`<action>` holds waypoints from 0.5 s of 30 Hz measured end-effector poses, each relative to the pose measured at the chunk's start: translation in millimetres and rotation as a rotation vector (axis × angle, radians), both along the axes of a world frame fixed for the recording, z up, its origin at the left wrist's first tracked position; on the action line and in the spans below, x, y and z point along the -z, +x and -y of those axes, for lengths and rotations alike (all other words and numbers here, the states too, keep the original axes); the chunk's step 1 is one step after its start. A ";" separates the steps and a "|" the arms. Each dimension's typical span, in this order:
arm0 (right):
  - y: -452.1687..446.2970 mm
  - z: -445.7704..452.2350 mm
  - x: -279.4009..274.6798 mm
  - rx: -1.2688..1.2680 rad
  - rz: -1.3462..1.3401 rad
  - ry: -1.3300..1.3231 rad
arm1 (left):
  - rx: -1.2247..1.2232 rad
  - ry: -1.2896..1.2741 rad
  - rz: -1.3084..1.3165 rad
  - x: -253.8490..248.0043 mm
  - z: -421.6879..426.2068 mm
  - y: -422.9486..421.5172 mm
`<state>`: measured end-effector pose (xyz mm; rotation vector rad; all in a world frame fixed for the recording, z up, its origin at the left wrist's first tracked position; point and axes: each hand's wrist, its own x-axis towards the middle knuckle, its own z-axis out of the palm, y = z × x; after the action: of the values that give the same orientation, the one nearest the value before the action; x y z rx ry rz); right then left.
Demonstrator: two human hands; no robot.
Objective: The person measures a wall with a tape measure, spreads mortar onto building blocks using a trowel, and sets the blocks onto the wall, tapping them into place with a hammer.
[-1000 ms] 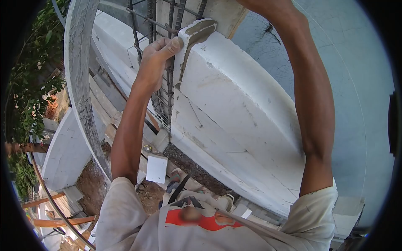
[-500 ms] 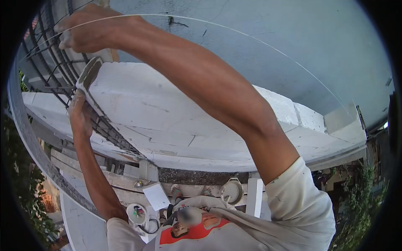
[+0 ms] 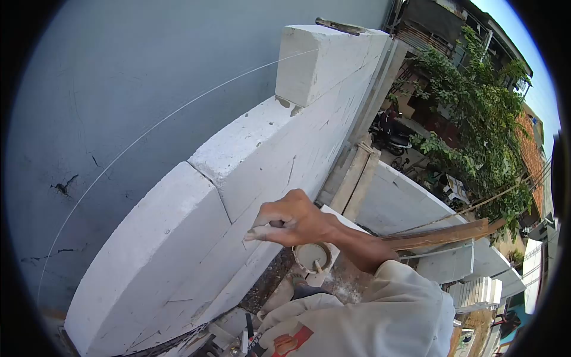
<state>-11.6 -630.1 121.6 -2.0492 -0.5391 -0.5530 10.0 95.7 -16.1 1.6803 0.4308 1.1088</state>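
Observation:
My right hand (image 3: 285,221) hangs in front of the white block wall (image 3: 256,146), its fingers curled and their tips together near the thumb. Nothing shows between them. It is nearest to the wall's side face, above a round bucket (image 3: 311,256) with grey contents and a handle sticking out. A single white block (image 3: 296,65) stands on the wall's top course, with a bit of grey mortar at its base. A dark, flat tool (image 3: 339,26) lies on top, behind the block's front edge. My left hand is out of view.
A thin line (image 3: 153,127) runs in front of the blue-grey wall (image 3: 148,65) and reaches the upper block. Wooden planks (image 3: 440,235), a low white wall (image 3: 404,199), stacked white pieces (image 3: 476,293), a tree (image 3: 476,107) and a parked motorbike (image 3: 392,134) are at the right.
The view has swung right, away from the rebar and the mortared block end. My left hand has left the view. My right hand has come away from the rebar and down before the wall.

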 end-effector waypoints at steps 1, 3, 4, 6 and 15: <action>-4.0 53.7 -37.2 0.181 0.089 0.039 | 0.002 -0.106 0.034 -10.8 16.9 19.9; -8.2 160.7 -116.6 0.493 0.289 0.073 | -0.055 -0.190 -0.037 -25.0 37.4 -9.3; 5.1 203.6 -153.3 0.668 0.291 0.061 | -0.067 -0.233 -0.019 -32.9 54.6 -8.9; 47.2 342.7 -200.3 0.870 0.360 -0.434 | -0.133 -0.297 0.031 -49.5 82.9 -15.8; 158.4 559.9 -278.6 0.676 -0.126 -1.238 | -0.328 -0.360 0.024 -30.4 160.3 -97.8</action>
<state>146.8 -1190.0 400.3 -3.4718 -0.0321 -0.4999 -87.8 -64.5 14.3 1.3063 0.8605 1.2009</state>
